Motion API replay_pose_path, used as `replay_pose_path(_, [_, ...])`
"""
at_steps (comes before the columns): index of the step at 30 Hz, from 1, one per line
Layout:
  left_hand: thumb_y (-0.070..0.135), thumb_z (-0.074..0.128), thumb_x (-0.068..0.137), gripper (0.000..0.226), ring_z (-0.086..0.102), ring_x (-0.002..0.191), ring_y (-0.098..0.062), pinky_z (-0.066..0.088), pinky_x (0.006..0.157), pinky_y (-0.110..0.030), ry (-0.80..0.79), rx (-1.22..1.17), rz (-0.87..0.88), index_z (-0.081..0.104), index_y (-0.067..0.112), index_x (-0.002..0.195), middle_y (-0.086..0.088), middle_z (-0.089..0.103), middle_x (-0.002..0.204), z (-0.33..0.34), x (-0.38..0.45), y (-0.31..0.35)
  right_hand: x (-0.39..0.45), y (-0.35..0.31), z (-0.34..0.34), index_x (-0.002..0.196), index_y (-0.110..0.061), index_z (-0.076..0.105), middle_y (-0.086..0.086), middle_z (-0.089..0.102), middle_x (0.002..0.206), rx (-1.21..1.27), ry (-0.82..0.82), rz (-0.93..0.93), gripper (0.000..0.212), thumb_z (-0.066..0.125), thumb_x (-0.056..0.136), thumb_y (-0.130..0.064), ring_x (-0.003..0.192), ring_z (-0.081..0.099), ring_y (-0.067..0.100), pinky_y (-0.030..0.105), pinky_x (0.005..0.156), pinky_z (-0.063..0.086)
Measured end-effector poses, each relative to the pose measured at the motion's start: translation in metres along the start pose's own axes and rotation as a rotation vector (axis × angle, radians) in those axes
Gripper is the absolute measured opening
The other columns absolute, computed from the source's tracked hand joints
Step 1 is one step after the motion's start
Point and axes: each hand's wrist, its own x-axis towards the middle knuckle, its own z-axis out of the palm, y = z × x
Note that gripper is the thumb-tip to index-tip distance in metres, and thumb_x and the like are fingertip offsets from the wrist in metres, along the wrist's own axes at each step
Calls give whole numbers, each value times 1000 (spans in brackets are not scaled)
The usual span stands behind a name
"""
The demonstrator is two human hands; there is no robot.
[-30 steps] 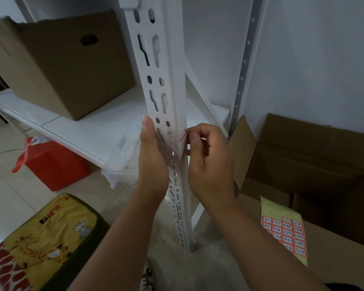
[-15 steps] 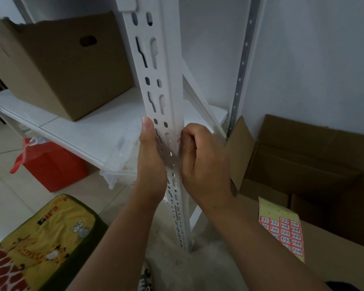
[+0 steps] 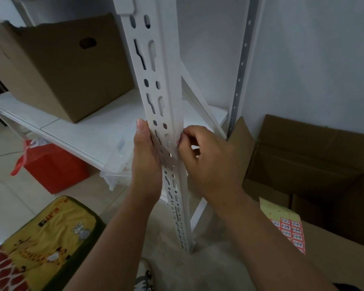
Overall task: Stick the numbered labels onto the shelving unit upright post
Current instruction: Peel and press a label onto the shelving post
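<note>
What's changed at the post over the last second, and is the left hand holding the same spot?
The right hand went from pinching a red-edged label beside the post, to closing flat over its edge, and now has eased back, fingertips at the post's right edge where a bit of red shows. The left hand stayed flat against the post's left side. The label sheet on the box has not moved.

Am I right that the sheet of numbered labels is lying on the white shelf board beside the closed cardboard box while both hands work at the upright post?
Not quite. In the head view, the sheet of numbered labels lies on the open cardboard box at the lower right, not on the white shelf board. The rest holds: left hand and right hand are both at the upright post.
</note>
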Motion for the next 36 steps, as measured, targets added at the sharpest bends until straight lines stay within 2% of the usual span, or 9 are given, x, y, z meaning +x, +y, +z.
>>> replay_pose_path(3, [56, 21, 91, 59, 66, 105, -21, 50, 94, -38, 11, 37, -2, 65, 19, 106, -9, 70, 102, 1, -1, 0, 8, 6, -5, 85, -8, 66, 5, 68, 70, -151, -49, -142, 26, 50, 93, -26, 54, 63, 18, 31, 46, 54])
replay_pose_path(10, [54, 23, 91, 56, 66, 104, -22, 50, 93, -37, 23, 13, 4, 66, 21, 105, -8, 71, 103, 4, -2, 1, 9, 1, -5, 79, -9, 65, 3, 64, 62, -189, -23, -127, 20, 55, 91, -21, 47, 57, 16, 29, 42, 51])
replay_pose_path(13, [56, 25, 88, 55, 67, 103, -22, 51, 92, -38, 43, 15, -11, 66, 23, 105, -9, 70, 104, 3, -2, 1, 8, -4, -4, 77, -11, 66, 0, 66, 63, -49, 9, 16, 13, 62, 86, -20, 51, 59, 13, 27, 45, 53])
replay_pose_path(18, [57, 27, 85, 53, 69, 92, -12, 52, 83, -28, 76, 37, -16, 66, 24, 99, 4, 71, 90, 1, -1, 0, -1, 8, 7, 82, -27, 66, -15, 66, 75, 308, -106, 534, 10, 61, 89, -21, 71, 66, 7, 34, 66, 60])
replay_pose_path(23, [52, 29, 88, 47, 67, 90, -8, 51, 85, -29, 137, 90, 18, 62, 21, 100, 8, 69, 87, 6, -2, 0, -1, 1, -1, 85, -36, 60, -18, 67, 84, 439, -66, 531, 17, 56, 94, -21, 84, 66, 4, 26, 72, 59])
replay_pose_path(26, [38, 32, 93, 42, 59, 89, 2, 49, 74, -15, 194, 284, 142, 50, 15, 124, 1, 59, 101, 11, -8, 0, 0, -1, -6, 88, -33, 62, -14, 68, 90, 519, -55, 526, 19, 54, 94, -16, 89, 65, 7, 26, 74, 57])
replay_pose_path(29, [37, 46, 89, 56, 52, 105, -5, 46, 83, -13, 332, 549, 333, 37, 8, 137, -8, 50, 119, 12, -12, -2, -1, -1, -11, 85, -24, 67, -12, 69, 83, 648, -41, 563, 26, 50, 93, -5, 83, 64, 6, 18, 69, 53])
replay_pose_path(32, [29, 57, 81, 53, 47, 106, -22, 40, 88, -21, 434, 846, 618, 50, -7, 120, -21, 50, 111, 11, -14, -4, 3, -2, -20, 74, -14, 70, -1, 66, 72, 865, -68, 593, 28, 44, 80, -7, 71, 60, 12, 20, 62, 49])
replay_pose_path(36, [27, 62, 80, 32, 46, 93, -24, 30, 85, -17, 413, 977, 837, 67, -2, 93, -20, 54, 92, 16, -17, -3, 5, -3, -29, 63, -16, 73, 3, 64, 68, 1142, -149, 640, 34, 40, 73, -13, 72, 57, 17, 25, 65, 49])
